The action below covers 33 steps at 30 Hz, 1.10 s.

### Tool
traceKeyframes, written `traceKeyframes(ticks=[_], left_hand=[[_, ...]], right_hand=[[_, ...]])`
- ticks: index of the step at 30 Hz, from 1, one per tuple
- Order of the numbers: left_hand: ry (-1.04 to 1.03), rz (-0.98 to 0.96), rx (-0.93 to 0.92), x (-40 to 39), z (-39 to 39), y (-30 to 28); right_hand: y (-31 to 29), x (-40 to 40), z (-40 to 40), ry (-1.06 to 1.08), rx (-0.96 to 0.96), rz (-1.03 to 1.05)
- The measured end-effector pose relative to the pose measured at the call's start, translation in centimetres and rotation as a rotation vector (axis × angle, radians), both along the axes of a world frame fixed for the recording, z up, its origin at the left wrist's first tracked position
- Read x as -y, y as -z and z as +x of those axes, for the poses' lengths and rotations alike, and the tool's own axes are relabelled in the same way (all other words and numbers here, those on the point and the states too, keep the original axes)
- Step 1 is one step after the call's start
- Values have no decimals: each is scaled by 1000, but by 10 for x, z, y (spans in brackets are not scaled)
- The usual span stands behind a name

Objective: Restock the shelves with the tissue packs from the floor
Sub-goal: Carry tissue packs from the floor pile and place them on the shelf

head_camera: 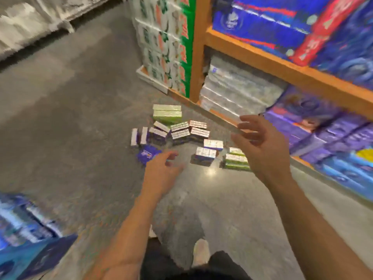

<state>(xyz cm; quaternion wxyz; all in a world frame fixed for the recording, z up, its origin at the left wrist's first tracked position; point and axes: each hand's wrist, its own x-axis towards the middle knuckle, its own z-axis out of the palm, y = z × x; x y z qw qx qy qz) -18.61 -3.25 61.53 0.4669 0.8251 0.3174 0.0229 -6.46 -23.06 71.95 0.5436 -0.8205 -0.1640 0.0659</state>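
Note:
Several small tissue packs lie in a loose cluster on the grey floor: purple ones (179, 133), a green stack (167, 116) behind them and green ones (235, 160) at the right. A blue-purple pack (148, 155) lies nearest my left hand (161, 170), which hovers just over it with fingers apart and empty. My right hand (260, 144) is raised higher, fingers spread, holding nothing, between the packs and the orange wooden shelf (282, 67). The picture is blurred by motion.
The shelf at right holds blue and purple tissue bundles (333, 138) low down and clear-wrapped packs (238, 89). A tall green-and-white stack (167, 43) stands at the shelf's end. Blue packs (24, 229) lie at lower left. My shoe (200, 252) is below.

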Motion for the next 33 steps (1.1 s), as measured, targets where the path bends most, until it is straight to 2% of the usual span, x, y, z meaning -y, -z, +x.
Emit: traceKeyframes(ticks=[4,10,15,19,23,26,30,33], left_hand=[[136,-94,-83,41,75,35],[260,-166,-159,33,195,109],[369,-227,-264,38,315,168],[436,-200,-328,64,395,224],[443,-160,-332,112,458,340],[516,36,-362,152,480,457],[571,262,-438,198,484,612],[551,402,-533,215,478,690]], right_hand=[[44,48,49,124,-59,-116],[109,55,145,234,-147,-319],[167,52,228,310,-266,-384],[242,78,297,401,-346,-403],[374,119,363,462,-396,-442],[502,155,397,455,-480,-515],[652,198,408,296,-582,-684],[715,212,397,133,-618,-723]])
